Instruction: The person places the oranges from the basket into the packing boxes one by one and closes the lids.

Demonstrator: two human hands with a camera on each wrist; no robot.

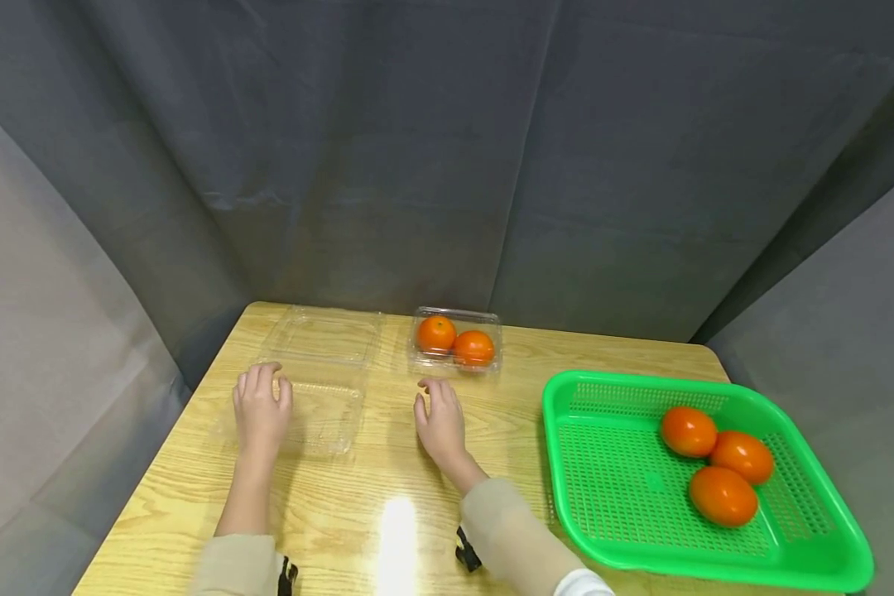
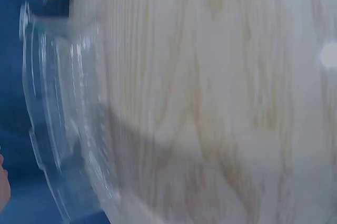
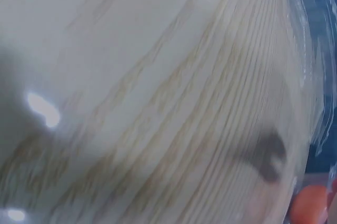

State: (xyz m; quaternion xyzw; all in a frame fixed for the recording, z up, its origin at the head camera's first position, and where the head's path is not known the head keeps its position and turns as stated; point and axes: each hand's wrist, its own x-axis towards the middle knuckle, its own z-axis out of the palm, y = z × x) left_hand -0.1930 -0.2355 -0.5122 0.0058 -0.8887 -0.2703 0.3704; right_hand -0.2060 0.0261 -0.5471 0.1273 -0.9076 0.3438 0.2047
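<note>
An empty clear plastic clamshell box lies with its lid spread back at the left of the table. My left hand is at the box's left side, thumb apart from the loosely bent fingers; whether it touches the rim cannot be told. In the left wrist view the clear box shows with a sliver of hand at the edge. My right hand hovers over the wood, holding nothing, fingers slightly bent. Just beyond it sits another clear box with two round orange fruits inside.
A green plastic basket stands on the right side of the table, with three shiny orange fruits in its right half. Grey curtains hang behind the far table edge and along both sides.
</note>
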